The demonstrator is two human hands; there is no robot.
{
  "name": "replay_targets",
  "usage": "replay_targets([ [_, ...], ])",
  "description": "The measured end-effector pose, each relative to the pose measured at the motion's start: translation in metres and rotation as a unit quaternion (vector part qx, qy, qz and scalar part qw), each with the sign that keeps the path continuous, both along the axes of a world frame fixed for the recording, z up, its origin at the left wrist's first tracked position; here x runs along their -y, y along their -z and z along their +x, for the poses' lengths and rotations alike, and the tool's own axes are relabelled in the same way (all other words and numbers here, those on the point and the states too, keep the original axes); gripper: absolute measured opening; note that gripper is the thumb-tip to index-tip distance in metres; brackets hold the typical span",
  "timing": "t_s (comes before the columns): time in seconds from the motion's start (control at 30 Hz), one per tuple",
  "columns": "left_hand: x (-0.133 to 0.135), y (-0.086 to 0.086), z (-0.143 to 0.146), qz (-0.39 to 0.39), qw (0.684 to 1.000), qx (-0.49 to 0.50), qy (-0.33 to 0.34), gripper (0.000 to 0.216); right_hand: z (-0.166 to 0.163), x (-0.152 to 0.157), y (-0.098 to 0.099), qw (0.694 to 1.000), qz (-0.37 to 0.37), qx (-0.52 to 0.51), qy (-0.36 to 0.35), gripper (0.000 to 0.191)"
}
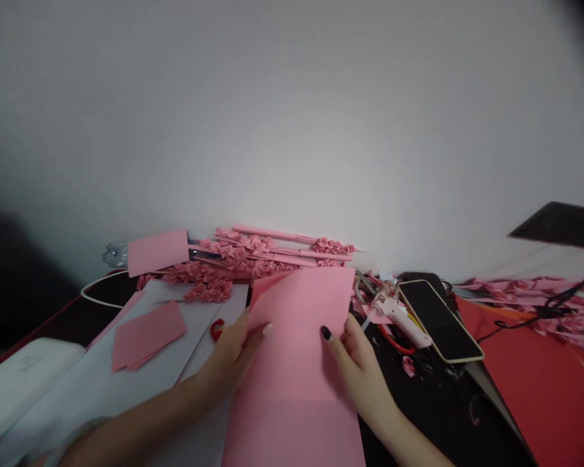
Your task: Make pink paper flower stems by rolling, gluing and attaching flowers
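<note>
Both hands hold a large pink paper sheet in front of me, its far end raised off the table. My left hand grips the left edge, thumb lying on top and the other fingers hidden underneath. On the right edge, my right hand pinches the paper in the same way, its dark-nailed thumb on the surface. At the upper left corner the paper curls, and a layer of pink shows behind it. A horizontal crease or edge crosses the sheet lower down.
Pink paper flower stems lie along the wall. Small pink paper pieces rest on white sheets at left, near a white box-like object. Right of my hands are a glue gun, a phone and red paper.
</note>
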State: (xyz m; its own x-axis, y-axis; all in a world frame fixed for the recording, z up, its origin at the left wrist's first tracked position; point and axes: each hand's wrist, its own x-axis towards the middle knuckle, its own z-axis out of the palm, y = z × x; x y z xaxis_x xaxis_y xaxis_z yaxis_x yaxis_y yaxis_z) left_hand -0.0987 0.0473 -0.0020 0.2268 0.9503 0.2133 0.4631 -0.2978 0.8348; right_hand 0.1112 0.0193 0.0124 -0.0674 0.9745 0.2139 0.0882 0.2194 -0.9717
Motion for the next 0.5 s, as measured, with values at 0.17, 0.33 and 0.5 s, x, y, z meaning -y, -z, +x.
replay_targets([
  [0.17,0.0059,0.0051,0.0017,0.035,0.999,0.024,0.012,0.031,0.0078,0.0038,0.0084,0.999,0.029,-0.01,0.042,0.031],
  [0.33,0.0064,-0.0006,0.006,0.009,0.996,0.085,0.029,0.031,0.0099,0.0091,0.0102,0.997,0.037,-0.001,0.069,0.032],
  [0.5,0.0071,-0.002,0.0071,-0.034,0.994,0.098,0.039,0.027,0.0094,0.0095,0.0072,0.998,-0.028,-0.03,0.053,0.032],
])
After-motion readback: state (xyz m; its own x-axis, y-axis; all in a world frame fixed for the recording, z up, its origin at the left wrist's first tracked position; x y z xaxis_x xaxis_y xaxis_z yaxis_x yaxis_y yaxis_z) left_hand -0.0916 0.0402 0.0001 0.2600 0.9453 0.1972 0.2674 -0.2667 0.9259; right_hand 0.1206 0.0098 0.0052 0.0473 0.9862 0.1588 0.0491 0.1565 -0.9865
